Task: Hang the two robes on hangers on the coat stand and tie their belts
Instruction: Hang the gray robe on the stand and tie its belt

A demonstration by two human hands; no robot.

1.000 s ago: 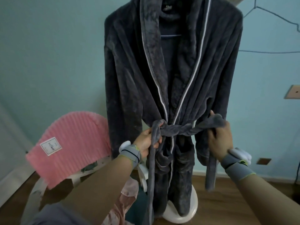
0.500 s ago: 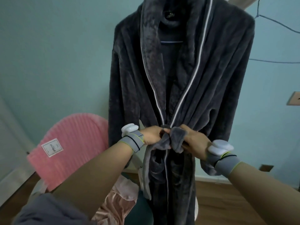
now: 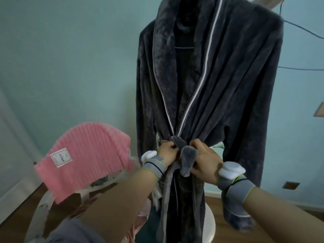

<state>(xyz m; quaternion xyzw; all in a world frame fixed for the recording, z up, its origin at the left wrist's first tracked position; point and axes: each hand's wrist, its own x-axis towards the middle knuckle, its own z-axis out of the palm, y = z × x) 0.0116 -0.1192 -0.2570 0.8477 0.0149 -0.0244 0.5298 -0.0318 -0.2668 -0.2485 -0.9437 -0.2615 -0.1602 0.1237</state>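
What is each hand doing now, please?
Left hand: closed on the grey belt at the knot.
Right hand: closed on the belt's loop.

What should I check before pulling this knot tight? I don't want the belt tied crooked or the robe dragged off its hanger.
1. Both hands on the belt: ok. Left hand and right hand both grip the grey belt at the waist.
2. Robe closed under the knot: ok. The white-piped lapels of the grey robe meet just above it.
3. Knot centred: ok, it sits on the front opening.
4. Robe seated on its hanger: cannot tell; only the hanger bar shows inside the collar.
5. Loose tails free: cannot tell, the arms hide parts of them.
6. Second robe: not ok; the pink robe lies over the chair.
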